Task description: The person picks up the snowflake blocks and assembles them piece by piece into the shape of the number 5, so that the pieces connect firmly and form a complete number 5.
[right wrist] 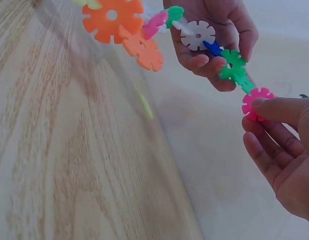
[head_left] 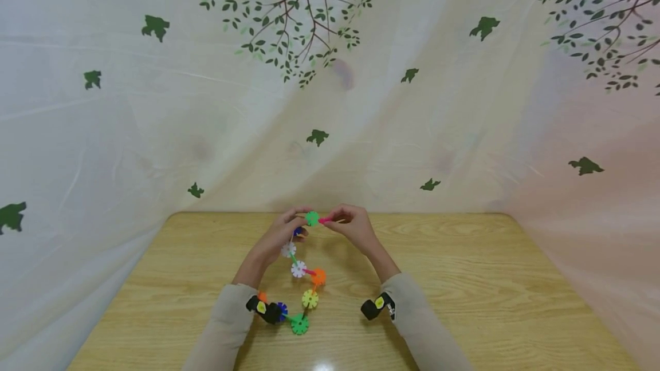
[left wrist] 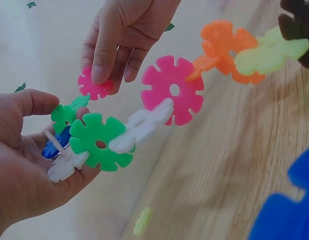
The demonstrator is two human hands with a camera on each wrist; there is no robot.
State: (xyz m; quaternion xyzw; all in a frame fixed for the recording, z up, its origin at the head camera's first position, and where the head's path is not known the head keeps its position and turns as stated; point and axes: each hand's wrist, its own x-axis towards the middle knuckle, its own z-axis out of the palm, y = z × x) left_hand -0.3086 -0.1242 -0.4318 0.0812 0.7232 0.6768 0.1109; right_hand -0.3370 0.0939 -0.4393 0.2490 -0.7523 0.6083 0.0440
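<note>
A chain of flower-shaped notched plastic discs hangs from my left hand (head_left: 275,240) down to the table. White (head_left: 298,269), orange (head_left: 318,276), yellow (head_left: 310,299), green (head_left: 299,324) and blue discs (head_left: 281,312) are joined along it. At the chain's upper end, my left thumb and fingers pinch a green disc (left wrist: 62,118), with blue and white discs lying across the fingers. Opposite, my right hand (head_left: 353,227) pinches a pink disc (left wrist: 89,88) between thumb and fingers. Its edge meets a green piece (right wrist: 244,84); how deep they interlock I cannot tell.
The wooden table (head_left: 464,291) ends at a pale cloth (head_left: 247,147) printed with leaves and branches. Black wrist cameras (head_left: 373,308) sit on both sleeves. The left forearm partly covers the chain's lower end. A small yellow-green shape (left wrist: 142,221) shows near the table edge.
</note>
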